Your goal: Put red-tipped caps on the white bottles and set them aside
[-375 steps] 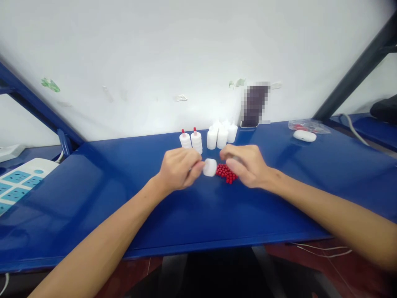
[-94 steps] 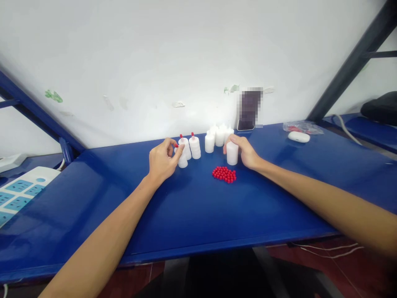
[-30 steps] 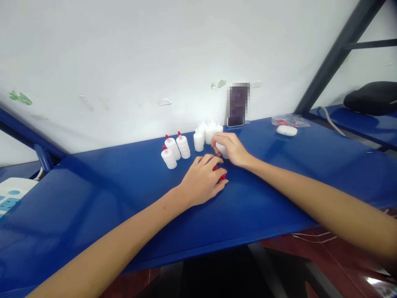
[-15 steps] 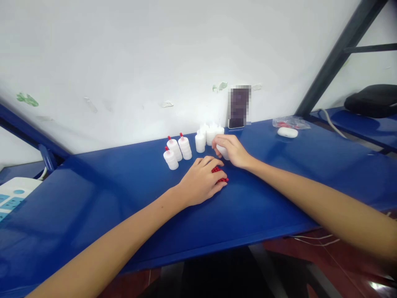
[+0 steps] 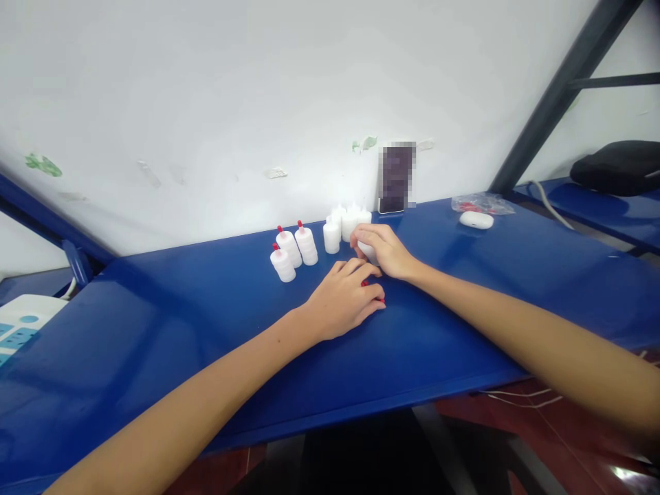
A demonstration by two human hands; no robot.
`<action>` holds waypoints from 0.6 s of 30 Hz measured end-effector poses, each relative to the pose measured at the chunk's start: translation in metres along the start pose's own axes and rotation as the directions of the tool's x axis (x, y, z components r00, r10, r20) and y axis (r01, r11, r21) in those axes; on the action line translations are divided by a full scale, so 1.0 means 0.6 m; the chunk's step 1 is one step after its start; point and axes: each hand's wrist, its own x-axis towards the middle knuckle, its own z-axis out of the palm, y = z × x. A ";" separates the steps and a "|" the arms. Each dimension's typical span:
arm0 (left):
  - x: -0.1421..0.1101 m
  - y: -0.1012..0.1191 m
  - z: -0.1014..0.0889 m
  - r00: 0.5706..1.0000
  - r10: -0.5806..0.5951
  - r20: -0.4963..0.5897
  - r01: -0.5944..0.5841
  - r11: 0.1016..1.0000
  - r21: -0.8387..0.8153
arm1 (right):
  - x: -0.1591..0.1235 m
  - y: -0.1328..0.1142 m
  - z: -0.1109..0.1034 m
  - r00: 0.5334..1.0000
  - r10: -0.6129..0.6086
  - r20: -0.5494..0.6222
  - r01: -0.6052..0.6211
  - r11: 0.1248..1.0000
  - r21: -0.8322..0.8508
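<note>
My left hand [image 5: 346, 297] lies palm down on the blue table, its bent fingers apart over small red caps [image 5: 381, 300]. Only bits of the red show between and beyond the fingers; the rest is covered. Just behind it, my right hand [image 5: 386, 249] is closed round a white plastic bottle [image 5: 368, 253], whose top is hidden by the fingers. Left of that hand stand several white bottles with no red on top [image 5: 331, 236]. Further left, three ribbed white bottles [image 5: 307, 246] stand upright with red caps on their nozzles.
A phone [image 5: 396, 179], partly pixelated, leans against the wall. A white earbud case [image 5: 476, 220] and a clear bag with red pieces [image 5: 482, 203] lie at the right. A power strip [image 5: 31, 322] sits at the left edge. The table's front edge [image 5: 371, 404] runs below my arms.
My left hand has slid slightly right, covering more of the red caps. My right hand stays almost in place round the white bottle.
</note>
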 end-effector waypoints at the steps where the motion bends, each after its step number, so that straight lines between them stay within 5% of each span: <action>1: 0.001 0.000 0.001 1.000 0.003 -0.003 -0.003 1.000 -0.001 | 0.000 0.000 0.000 1.000 -0.001 0.001 0.001 1.000 -0.003; 6: 0.000 0.002 0.004 0.999 0.020 -0.045 -0.020 1.000 -0.014 | -0.001 -0.002 0.000 1.000 0.010 0.012 -0.010 1.000 0.001; 10: -0.005 0.001 -0.002 0.963 0.021 -0.269 -0.053 0.992 -0.111 | -0.001 -0.004 -0.001 0.999 0.008 0.035 -0.008 1.000 -0.009; 14: -0.009 -0.011 -0.005 0.820 -0.177 -0.544 0.047 0.969 -0.244 | -0.002 -0.005 -0.002 0.995 -0.025 0.098 0.028 0.999 -0.030; 18: -0.008 -0.026 0.002 0.661 -0.387 -0.643 0.192 0.915 -0.354 | -0.006 -0.005 0.001 0.985 -0.063 0.163 0.069 0.997 -0.031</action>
